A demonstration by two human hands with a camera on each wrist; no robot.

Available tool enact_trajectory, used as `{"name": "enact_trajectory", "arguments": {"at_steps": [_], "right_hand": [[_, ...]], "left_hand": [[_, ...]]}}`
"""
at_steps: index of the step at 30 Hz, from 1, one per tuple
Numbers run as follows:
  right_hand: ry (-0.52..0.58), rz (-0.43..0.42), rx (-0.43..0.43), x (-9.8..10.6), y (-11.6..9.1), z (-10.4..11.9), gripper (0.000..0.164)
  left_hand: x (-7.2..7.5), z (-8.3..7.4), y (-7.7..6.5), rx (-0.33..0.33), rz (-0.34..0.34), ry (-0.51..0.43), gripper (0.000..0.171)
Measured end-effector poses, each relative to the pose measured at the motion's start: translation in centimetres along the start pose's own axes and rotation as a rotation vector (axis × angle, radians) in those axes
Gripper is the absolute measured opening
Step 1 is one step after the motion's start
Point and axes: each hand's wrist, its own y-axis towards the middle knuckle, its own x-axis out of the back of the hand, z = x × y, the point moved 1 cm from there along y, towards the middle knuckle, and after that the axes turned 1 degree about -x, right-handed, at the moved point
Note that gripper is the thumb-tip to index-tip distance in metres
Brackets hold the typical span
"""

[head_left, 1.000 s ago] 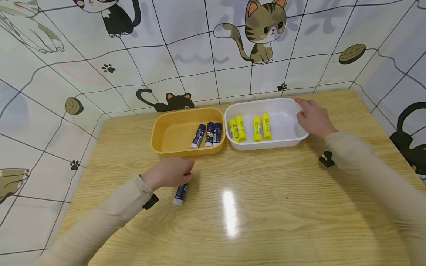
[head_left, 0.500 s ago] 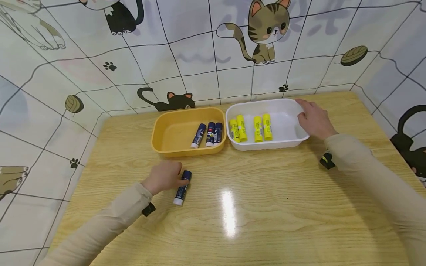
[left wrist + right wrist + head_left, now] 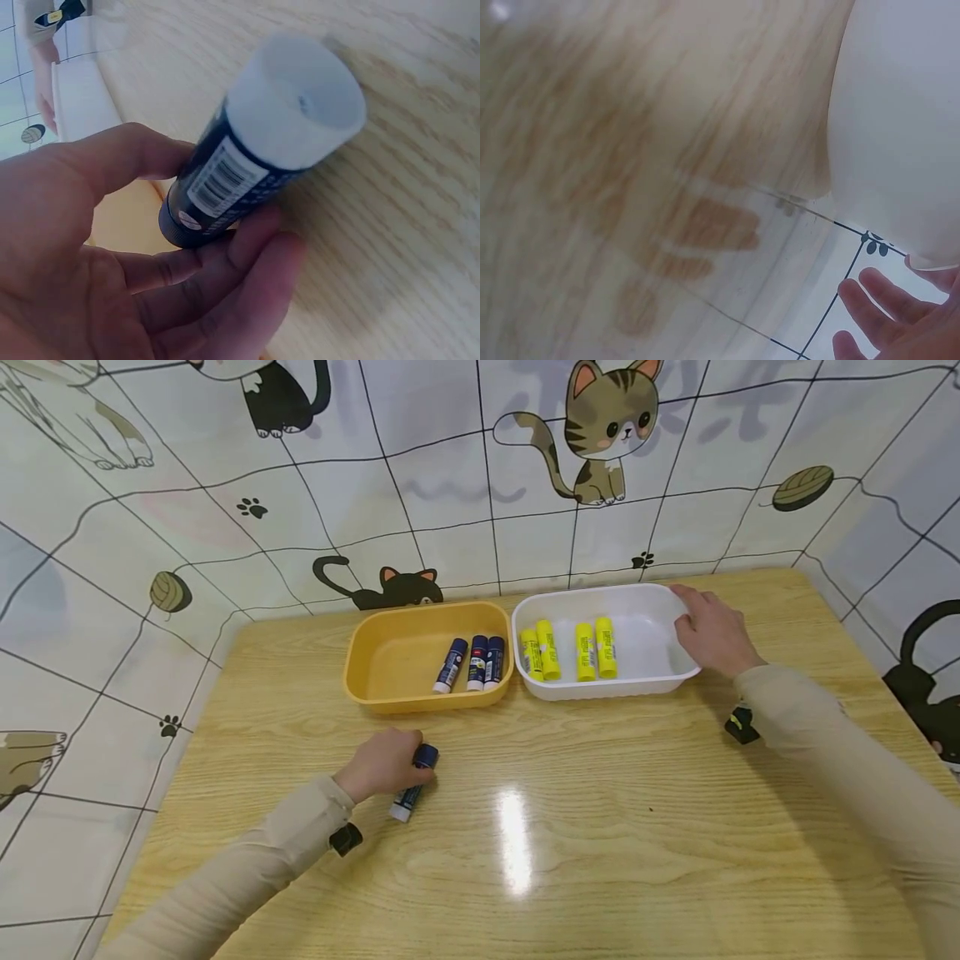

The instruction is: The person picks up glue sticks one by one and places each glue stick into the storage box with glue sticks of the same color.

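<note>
My left hand [image 3: 381, 763] holds a dark blue glue stick [image 3: 407, 800] low over the table, in front of the yellow basket [image 3: 375, 697]. In the left wrist view, thumb and fingers lie on opposite sides of the glue stick's label [image 3: 225, 180], and its white end [image 3: 292, 105] points away from the palm. At the right end of the white basket [image 3: 607, 689], my right hand [image 3: 716, 631] grips the rim, thumb on the inner side. Its other fingers [image 3: 881, 315] show loosely spread beside the basket wall in the right wrist view.
Several dark blue glue sticks [image 3: 477, 663] lie at the right of the yellow basket. Several yellow glue sticks [image 3: 585, 652] lie in the left half of the white one. Both baskets stand side by side on the wooden table [image 3: 600, 827], near the cat-patterned wall [image 3: 450, 485].
A second ago the left hand covered the glue stick's upper end; it drew back left, then came in again and now holds the stick. The right hand stays at the white basket.
</note>
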Motion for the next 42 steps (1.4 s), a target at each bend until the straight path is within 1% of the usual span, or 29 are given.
{"name": "enact_trajectory", "arguments": {"at_steps": [3,5,10,13,15,17,22,27,30,34,40,42], "right_hand": [[0.002,-0.002,-0.003,0.0,0.1,0.0,0.052],[0.004,-0.003,-0.005,0.0,0.1,0.0,0.052],[0.017,-0.003,-0.016,-0.1,0.0,0.0,0.052],[0.027,-0.002,-0.028,-0.2,0.0,0.0,0.052],[0.028,-0.001,-0.035,-0.3,0.0,0.0,0.052],[0.021,-0.004,-0.036,-0.3,0.0,0.0,0.052],[0.003,-0.004,-0.034,-0.4,0.0,0.1,0.053],[0.002,-0.008,-0.034,-0.3,-0.1,0.2,0.053],[0.000,-0.010,-0.034,-0.5,-0.1,0.0,0.053],[-0.002,-0.012,-0.030,-0.6,0.0,-0.2,0.053],[-0.008,-0.007,-0.032,-0.6,0.0,-0.1,0.051],[-0.007,-0.004,-0.038,-0.5,0.0,0.1,0.051]], "left_hand": [[0.2,-0.2,0.1,0.016,-0.005,-0.024,0.029],[0.4,-0.3,0.1,0.015,-0.017,-0.041,0.029],[1.0,-0.5,0.1,-0.025,-0.073,-0.086,0.026],[1.6,-0.8,0.0,-0.053,-0.107,-0.111,0.027],[2.0,-1.0,-0.1,-0.077,-0.139,-0.132,0.034],[2.6,-1.2,-0.1,-0.089,-0.154,-0.150,0.034],[4.0,-1.5,0.5,-0.102,-0.170,-0.178,0.025],[5.7,-1.7,1.2,-0.149,-0.214,-0.213,0.024],[6.5,-1.9,1.8,-0.170,-0.227,-0.233,0.024],[7.6,-2.1,2.6,-0.166,-0.243,-0.253,0.027],[9.7,-1.9,3.6,-0.128,-0.283,-0.285,0.031],[10.4,-1.7,4.1,-0.108,-0.271,-0.312,0.034]]}}
